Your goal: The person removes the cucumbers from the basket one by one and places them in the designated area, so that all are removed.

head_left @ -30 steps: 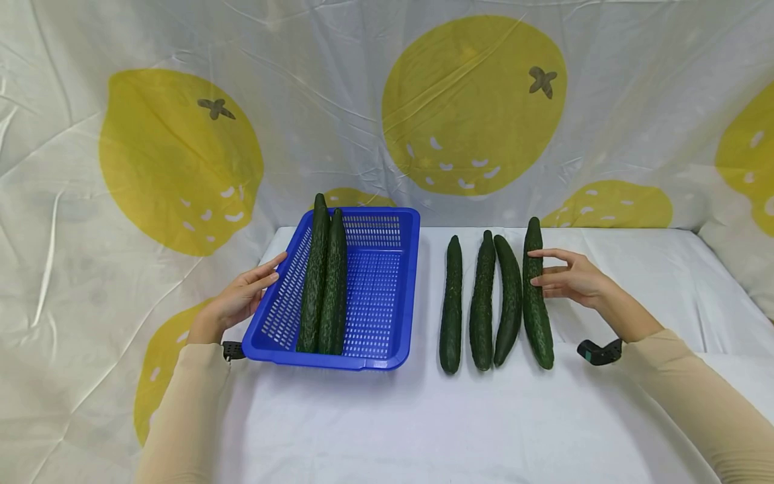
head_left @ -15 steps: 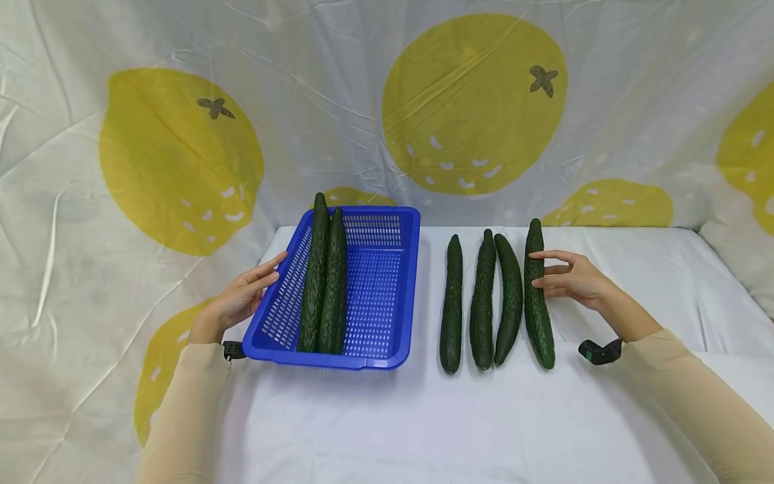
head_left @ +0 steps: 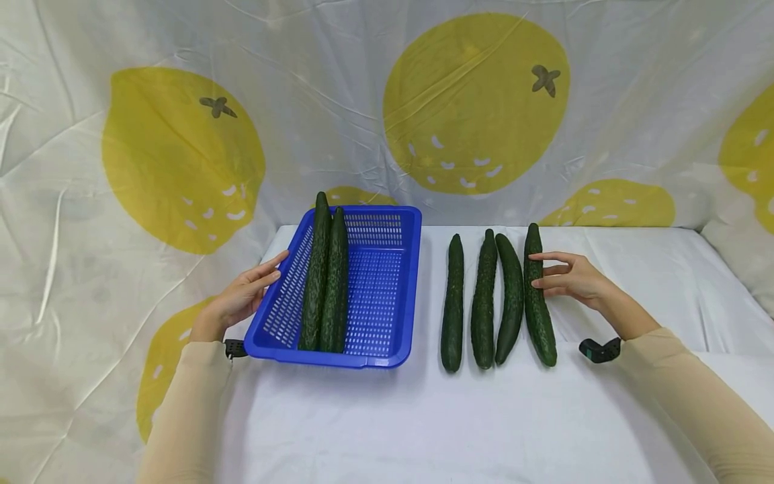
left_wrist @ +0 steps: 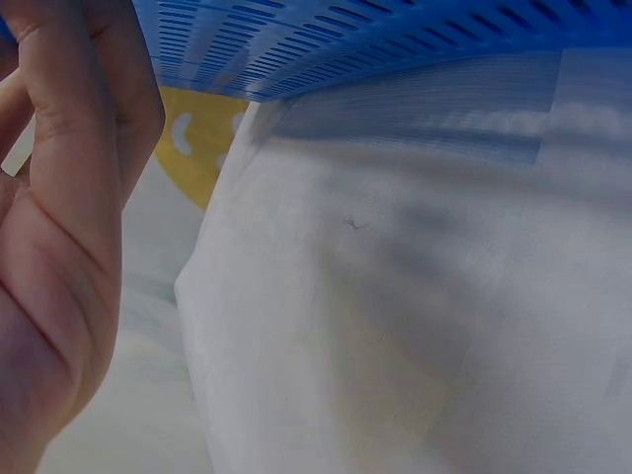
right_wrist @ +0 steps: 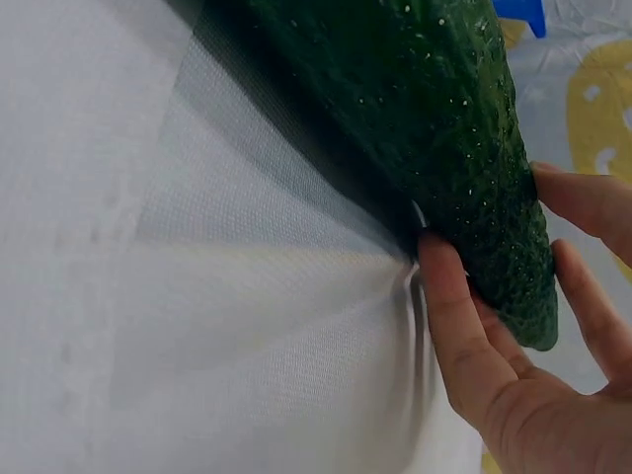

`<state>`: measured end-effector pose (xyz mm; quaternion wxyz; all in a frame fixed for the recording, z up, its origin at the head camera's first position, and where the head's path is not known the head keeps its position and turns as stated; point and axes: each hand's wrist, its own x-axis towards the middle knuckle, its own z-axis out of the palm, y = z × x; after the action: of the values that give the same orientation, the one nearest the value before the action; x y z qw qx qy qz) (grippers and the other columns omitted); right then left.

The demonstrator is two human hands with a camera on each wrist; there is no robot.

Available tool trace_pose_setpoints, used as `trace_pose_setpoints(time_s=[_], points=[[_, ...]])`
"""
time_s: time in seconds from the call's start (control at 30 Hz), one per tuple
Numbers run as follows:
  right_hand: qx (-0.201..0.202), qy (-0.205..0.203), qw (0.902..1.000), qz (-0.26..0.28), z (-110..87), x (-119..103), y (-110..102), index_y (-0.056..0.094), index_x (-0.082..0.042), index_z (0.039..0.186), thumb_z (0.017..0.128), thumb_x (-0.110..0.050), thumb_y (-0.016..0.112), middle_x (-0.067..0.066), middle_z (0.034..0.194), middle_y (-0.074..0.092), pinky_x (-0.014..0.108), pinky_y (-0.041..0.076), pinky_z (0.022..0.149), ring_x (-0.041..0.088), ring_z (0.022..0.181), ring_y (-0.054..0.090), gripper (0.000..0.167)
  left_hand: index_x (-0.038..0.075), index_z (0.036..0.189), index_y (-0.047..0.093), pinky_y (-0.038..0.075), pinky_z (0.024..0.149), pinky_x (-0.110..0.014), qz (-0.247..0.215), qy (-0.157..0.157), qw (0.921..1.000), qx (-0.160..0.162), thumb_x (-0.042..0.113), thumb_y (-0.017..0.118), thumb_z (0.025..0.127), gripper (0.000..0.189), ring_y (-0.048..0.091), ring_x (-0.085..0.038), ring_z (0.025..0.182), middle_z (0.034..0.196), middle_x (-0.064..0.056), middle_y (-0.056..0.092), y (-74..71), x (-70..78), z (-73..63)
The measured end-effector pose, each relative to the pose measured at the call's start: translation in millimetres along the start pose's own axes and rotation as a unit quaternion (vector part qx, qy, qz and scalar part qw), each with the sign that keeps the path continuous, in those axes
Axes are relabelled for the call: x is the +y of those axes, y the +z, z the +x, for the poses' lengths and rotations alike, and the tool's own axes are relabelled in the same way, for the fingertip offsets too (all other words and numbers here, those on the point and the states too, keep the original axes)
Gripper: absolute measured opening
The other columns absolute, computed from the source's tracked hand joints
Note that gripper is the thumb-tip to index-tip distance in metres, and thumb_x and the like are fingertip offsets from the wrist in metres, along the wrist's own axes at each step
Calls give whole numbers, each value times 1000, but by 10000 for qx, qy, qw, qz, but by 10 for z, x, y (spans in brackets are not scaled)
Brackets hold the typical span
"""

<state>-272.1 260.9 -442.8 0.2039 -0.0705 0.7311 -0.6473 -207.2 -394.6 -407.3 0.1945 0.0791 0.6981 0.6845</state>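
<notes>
My left hand (head_left: 240,296) holds the left rim of a blue perforated plastic basket (head_left: 406,296). In the left wrist view, bent fingers (left_wrist: 133,109) lie against the basket's wall (left_wrist: 395,44). Two long dark green cucumbers (head_left: 315,282) lean side by side in the basket's left half, their far ends above the back rim. My right hand (head_left: 571,279) grips the rightmost cucumber (head_left: 538,316) on the table. In the right wrist view, the thumb and fingers (right_wrist: 464,336) touch opposite sides of this bumpy cucumber (right_wrist: 425,109).
Right of the basket lie three more cucumbers, a straight one (head_left: 452,309), another close by (head_left: 484,302) and a curved one (head_left: 510,302). White cloth (head_left: 387,423) covers the table. A lemon-patterned sheet (head_left: 326,94) hangs behind and at the left.
The far end of the rightmost cucumber has shifted slightly towards me while my right hand stays on it. My left hand and the basket have hardly moved.
</notes>
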Motion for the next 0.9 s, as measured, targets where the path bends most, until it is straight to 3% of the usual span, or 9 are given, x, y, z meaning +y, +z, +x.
trace_pose_setpoints(time_s=[0.1, 0.37, 0.6, 0.9], points=[[-1, -25, 9999, -109, 7, 10, 0, 45, -1, 148, 87, -1, 75, 41, 142, 32, 39, 58, 83, 15, 91, 69, 68, 22, 160, 22, 43, 48, -14, 114, 3, 9999, 46, 17, 38, 110, 53, 51, -3, 55, 96, 1, 52, 7, 3, 9], [-70, -108, 9991, -396, 12, 38, 2, 46, 1, 146, 89, -2, 73, 33, 130, 41, 37, 58, 81, 15, 89, 67, 63, 21, 161, 19, 51, 53, -18, -69, -8, 10000, -57, 16, 35, 111, 53, 59, -5, 61, 99, -1, 56, 25, 15, 27], [-24, -147, 9981, -601, 33, 53, -3, 45, 6, 144, 88, -2, 75, 27, 119, 41, 38, 59, 81, 16, 84, 67, 64, 22, 160, 21, 49, 52, -16, -162, 58, 9997, -191, 15, 35, 111, 52, 58, -5, 59, 97, 0, 58, 6, 8, 26], [-141, -89, 9998, -125, -12, 41, -99, 50, -1, 143, 90, 5, 68, 27, 117, 41, 34, 58, 83, 15, 89, 71, 56, 21, 161, 17, 54, 56, -21, -311, 73, 9992, -242, 14, 32, 111, 53, 63, -9, 64, 98, -1, 61, -2, -7, 18]])
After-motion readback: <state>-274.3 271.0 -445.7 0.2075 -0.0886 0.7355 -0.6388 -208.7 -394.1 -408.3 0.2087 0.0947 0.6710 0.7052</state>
